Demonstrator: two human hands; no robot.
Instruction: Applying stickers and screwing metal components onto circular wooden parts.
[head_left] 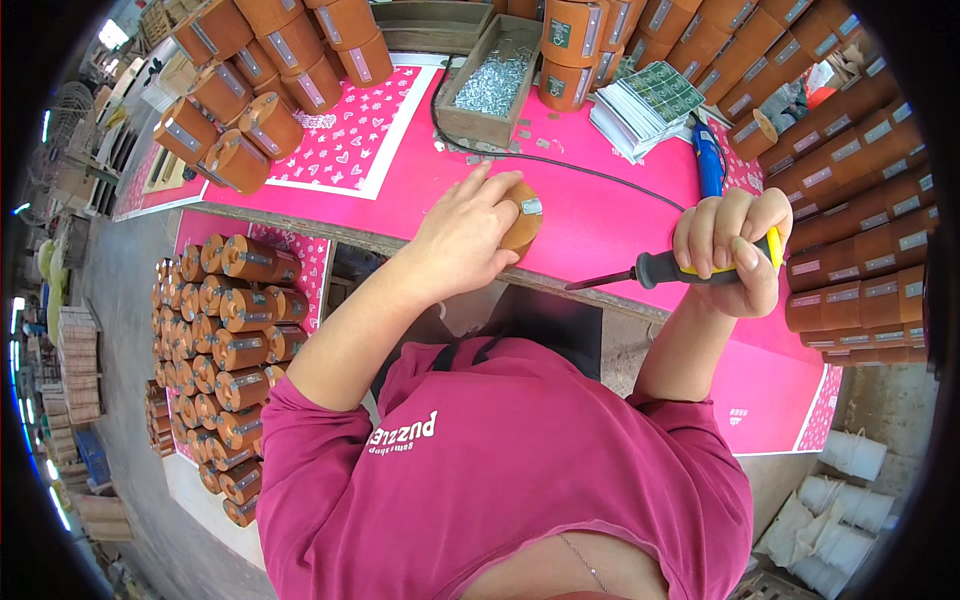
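On the pink table top, close to its near edge, my left hand (pixel 462 228) is wrapped round an orange-brown wooden cylinder (pixel 520 236). A small metal plate (pixel 530 206) shows on the cylinder's end. To the right, my right hand (pixel 735 240) is closed round the black and yellow handle of a screwdriver (pixel 660 268). Its dark shaft points left, toward the cylinder, and the tip is apart from it. The fingers of my left hand cover part of the cylinder's far side.
A wooden box (pixel 478 127) of small metal parts stands at the back. Right of it lie a stack of green-and-white cards (pixel 640 110) and a blue corded tool (pixel 708 160), its black cable (pixel 590 168) crossing the table. Similar cylinders are piled left (pixel 300 85), right (pixel 860 250) and lower left (pixel 240 350).
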